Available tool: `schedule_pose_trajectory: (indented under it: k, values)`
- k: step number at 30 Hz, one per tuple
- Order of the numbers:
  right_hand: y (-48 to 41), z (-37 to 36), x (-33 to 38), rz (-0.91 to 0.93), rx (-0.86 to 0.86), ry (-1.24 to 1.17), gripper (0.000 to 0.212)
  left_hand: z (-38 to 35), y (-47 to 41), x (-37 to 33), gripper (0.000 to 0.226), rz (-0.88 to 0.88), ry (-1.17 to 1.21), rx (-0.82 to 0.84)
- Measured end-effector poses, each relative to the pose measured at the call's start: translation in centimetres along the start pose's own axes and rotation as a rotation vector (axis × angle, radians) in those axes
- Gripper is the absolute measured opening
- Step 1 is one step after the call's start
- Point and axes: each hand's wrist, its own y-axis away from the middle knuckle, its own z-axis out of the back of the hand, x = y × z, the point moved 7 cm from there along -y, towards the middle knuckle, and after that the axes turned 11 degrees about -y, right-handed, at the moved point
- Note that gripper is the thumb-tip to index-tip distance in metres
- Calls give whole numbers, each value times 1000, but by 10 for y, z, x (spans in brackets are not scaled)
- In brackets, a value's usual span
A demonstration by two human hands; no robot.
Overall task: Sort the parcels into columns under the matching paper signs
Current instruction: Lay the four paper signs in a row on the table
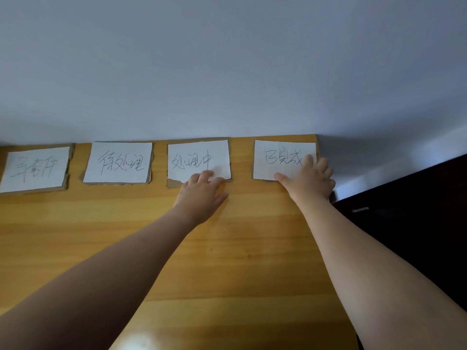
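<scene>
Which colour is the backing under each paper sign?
Brown cardboard backing, showing at the torn edges around the white paper signs; seen in the head view.

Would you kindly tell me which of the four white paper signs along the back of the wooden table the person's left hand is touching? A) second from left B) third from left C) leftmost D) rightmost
B: the left hand rests its fingertips on the lower edge of the third white paper sign, while the right hand is on the rightmost sign.

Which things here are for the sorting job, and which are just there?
For the job:
- four paper signs: far left, second, third, right
- left hand on the third sign
- right hand on the right sign

Just there:
- wooden table
- wall
- dark cabinet

No parcels in view.
</scene>
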Motion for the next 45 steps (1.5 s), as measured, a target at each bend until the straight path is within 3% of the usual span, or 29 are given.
schedule_pose_trajectory:
  k: [13,25,38,45]
  values:
    - [13,5,38,165,-25,161,79,-1,9,5,61,-51,-22,96]
    - [110,20,79,346,55,83,40,40,98,59,52,22,64,-74]
    - [283,-37,224,532,150,-36,24,23,259,242,43,161,107,-194]
    - [374,-108,312,549,183,-152,23,-23,324,382,42,276,134,-130]
